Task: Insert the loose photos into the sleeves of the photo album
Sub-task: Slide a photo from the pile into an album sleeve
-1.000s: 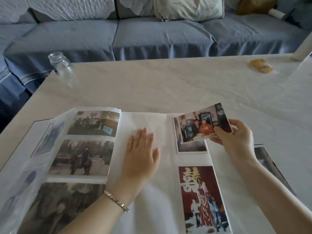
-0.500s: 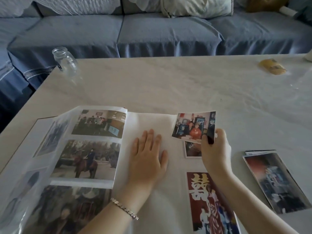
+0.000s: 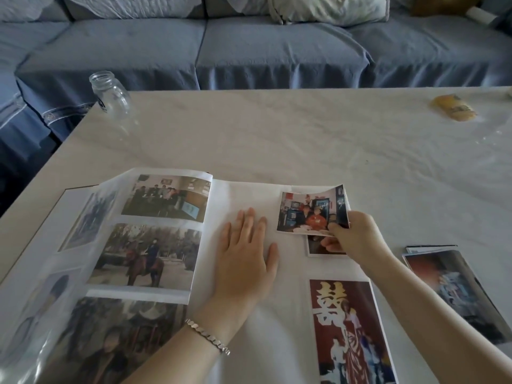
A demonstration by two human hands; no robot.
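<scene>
While my left hand (image 3: 246, 261) lies flat on the right page of the photo album (image 3: 249, 195), fingers (image 3: 245, 225) straight and spread to keep the page down, my right hand (image 3: 360, 239) pinches the loose photo (image 3: 310, 212) by its lower right corner, thumb on top and the other fingers curled beneath. The photo hovers tilted over the top of that page, its upper edge slightly curled. It covers most of a smaller print (image 3: 318, 249) lying there; whether that print sits inside a sleeve I cannot tell.

I judge the step to be bringing this photo to a sleeve, and it is not yet in. The next move calls for finding the sleeve's open edge, squaring the photo's leading edge to it and sliding it in flat. My left hand may have to lift the film rather than only press.

The print underneath is the main obstacle, since it seems to occupy the spot I am aiming for. The curled edge could also catch on the film. Lower on the same page lies a red wedding print (image 3: 340, 314), and the facing leaf (image 3: 155, 256) already holds three photos.

More loose photos wait in a stack (image 3: 448, 278) on the table (image 3: 304, 134), just right of my right forearm. A glass jar (image 3: 110, 95) stands at the table's far left corner and a yellow packet (image 3: 454, 108) lies far right, both well apart from the album. A blue sofa (image 3: 277, 51) lies beyond.
</scene>
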